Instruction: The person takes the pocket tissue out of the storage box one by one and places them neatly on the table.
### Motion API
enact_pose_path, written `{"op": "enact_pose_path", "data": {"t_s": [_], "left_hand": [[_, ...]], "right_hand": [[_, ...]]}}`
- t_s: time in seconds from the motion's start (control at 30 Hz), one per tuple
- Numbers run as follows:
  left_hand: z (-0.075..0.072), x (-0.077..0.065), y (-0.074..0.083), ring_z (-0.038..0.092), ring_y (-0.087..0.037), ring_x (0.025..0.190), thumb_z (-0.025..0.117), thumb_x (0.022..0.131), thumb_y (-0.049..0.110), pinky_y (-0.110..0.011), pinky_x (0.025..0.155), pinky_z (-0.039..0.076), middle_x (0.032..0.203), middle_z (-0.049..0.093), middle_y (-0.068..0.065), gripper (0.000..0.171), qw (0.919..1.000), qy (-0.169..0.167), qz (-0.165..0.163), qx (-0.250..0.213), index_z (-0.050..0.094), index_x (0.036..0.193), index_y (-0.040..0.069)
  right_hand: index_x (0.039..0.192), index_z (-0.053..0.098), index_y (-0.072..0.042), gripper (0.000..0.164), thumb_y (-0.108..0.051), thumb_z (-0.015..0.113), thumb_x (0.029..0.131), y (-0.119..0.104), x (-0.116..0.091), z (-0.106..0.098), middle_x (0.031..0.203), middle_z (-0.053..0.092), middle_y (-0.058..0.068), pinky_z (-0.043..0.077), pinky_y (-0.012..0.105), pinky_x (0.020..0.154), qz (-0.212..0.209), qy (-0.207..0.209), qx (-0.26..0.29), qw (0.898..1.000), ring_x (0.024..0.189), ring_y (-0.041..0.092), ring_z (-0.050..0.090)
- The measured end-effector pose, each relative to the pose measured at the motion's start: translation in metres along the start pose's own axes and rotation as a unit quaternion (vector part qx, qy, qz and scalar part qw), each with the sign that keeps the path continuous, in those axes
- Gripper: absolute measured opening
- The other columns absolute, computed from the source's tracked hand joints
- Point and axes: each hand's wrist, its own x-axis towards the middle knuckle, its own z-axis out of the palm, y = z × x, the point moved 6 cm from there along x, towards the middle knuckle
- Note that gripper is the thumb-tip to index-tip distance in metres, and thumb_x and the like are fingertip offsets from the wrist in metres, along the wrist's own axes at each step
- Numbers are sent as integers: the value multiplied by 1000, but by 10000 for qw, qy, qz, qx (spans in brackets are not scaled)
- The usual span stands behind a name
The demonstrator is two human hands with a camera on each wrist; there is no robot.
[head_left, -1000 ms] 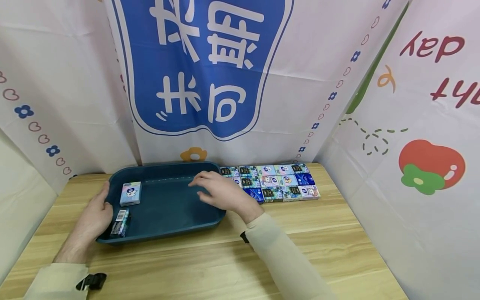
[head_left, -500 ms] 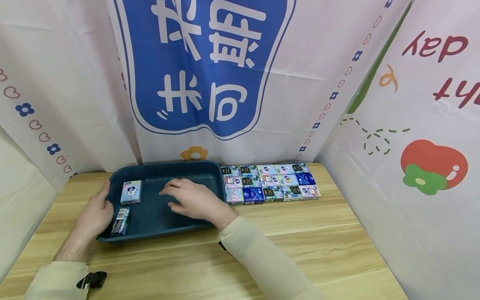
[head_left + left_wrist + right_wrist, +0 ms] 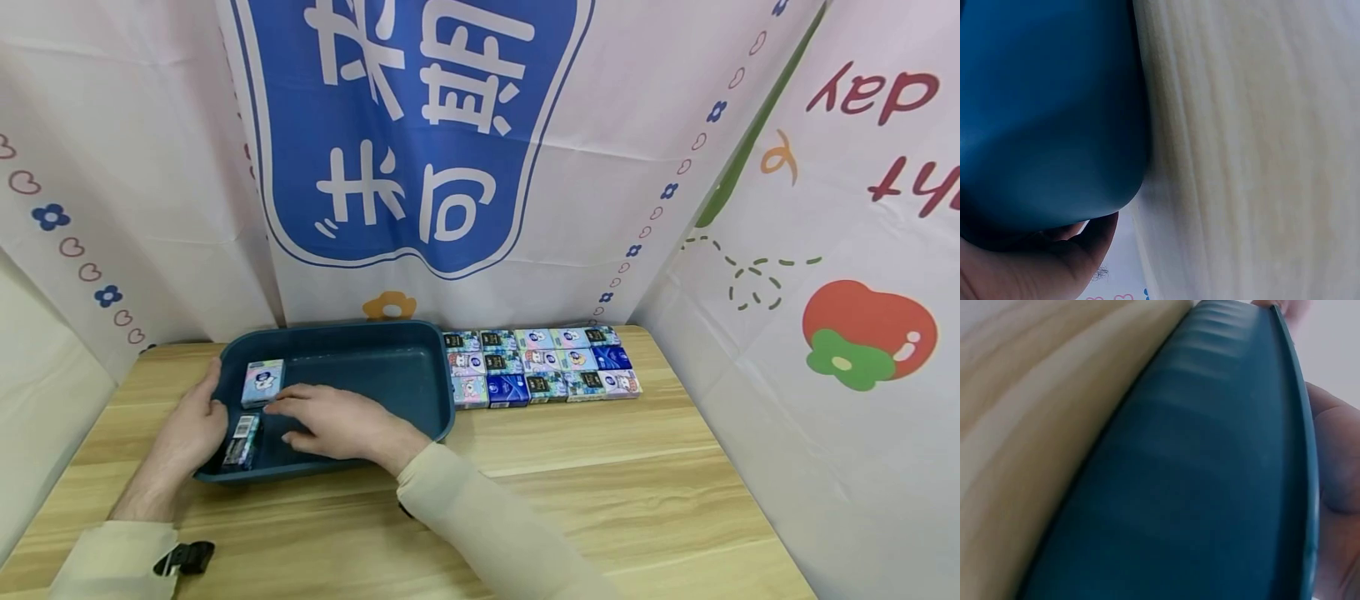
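A dark teal tray (image 3: 367, 375) lies on the wooden table. My left hand (image 3: 187, 429) grips its left end; in the left wrist view that hand (image 3: 1041, 269) is against the tray's end wall (image 3: 1054, 137). Over the tray's left half is my right hand (image 3: 337, 423), fingers loosely bent and holding nothing, fingertips right by a pale blue tissue pack (image 3: 262, 383). A darker tissue pack (image 3: 242, 442) with a barcode label stands in the tray's near left corner. From the right wrist, the tray's side wall (image 3: 1179, 456) hides part of the right hand (image 3: 1338, 469).
Several tissue packs (image 3: 543, 385) lie in close rows on the table, right up against the tray's right side. A printed cloth (image 3: 585, 192) hangs behind the table, and another printed wall (image 3: 750, 367) rises on the right. Bare wood (image 3: 600, 483) shows in front.
My right hand has moved left across the tray, from its right rim to beside the pale blue tissue pack. The left hand, tray and packs have stayed in place.
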Motion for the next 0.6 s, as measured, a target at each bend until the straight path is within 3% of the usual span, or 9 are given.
{"op": "enact_pose_path", "data": {"t_s": [0.3, 0.6], "left_hand": [[-1, -1, 0, 5, -67, 154, 22, 108, 10, -83, 122, 12, 170, -5, -38, 66, 9999, -86, -79, -22, -10, 166, 7], [0, -2, 1, 4, -67, 154, 21, 108, 10, -83, 122, 11, 170, -6, -38, 66, 9999, -114, -7, -20, -11, 166, 7]], "right_hand": [[161, 40, -36, 56, -44, 55, 108, -15, 22, 20, 170, 37, -17, 32, 8, 124, -188, -462, -111, 9987, 154, -6, 38], [165, 31, -36, 60, -41, 52, 110, -16, 38, 33, 175, 23, -19, 25, 7, 127, -278, -675, -169, 9972, 160, -6, 25]]}}
